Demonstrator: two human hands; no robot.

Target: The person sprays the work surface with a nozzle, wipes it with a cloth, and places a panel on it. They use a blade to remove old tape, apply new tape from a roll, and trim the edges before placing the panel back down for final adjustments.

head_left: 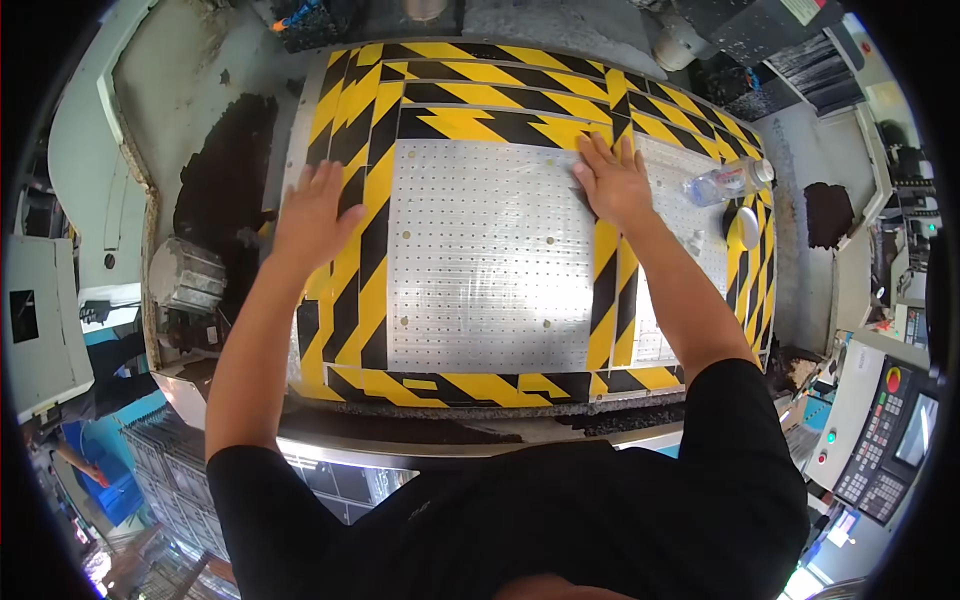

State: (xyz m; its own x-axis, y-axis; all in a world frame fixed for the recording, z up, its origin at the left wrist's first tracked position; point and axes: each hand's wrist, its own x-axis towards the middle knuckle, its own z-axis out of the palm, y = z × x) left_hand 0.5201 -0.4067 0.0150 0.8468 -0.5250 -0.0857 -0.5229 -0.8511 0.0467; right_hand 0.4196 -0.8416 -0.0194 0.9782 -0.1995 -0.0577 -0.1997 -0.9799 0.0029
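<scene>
Before me lies a flat metal plate (480, 260) dotted with rows of small holes. Strips of yellow and black striped tape (500, 95) frame it on all sides. My left hand (315, 222) rests palm down on the tape along the left side, its fingers stretched out and pointing away from me. On the right, my right hand (615, 182) lies with fingers spread over the tape strip at the plate's upper right corner. Neither hand holds anything. What is under the palms is hidden.
A clear plastic bottle (728, 183) lies on its side at the right, with a white round lid-like thing (747, 228) near it. A cylindrical metal part (187, 275) stands to the left. Dark shavings (228, 180) pile beside the bed. A control panel (888, 440) is at the far right.
</scene>
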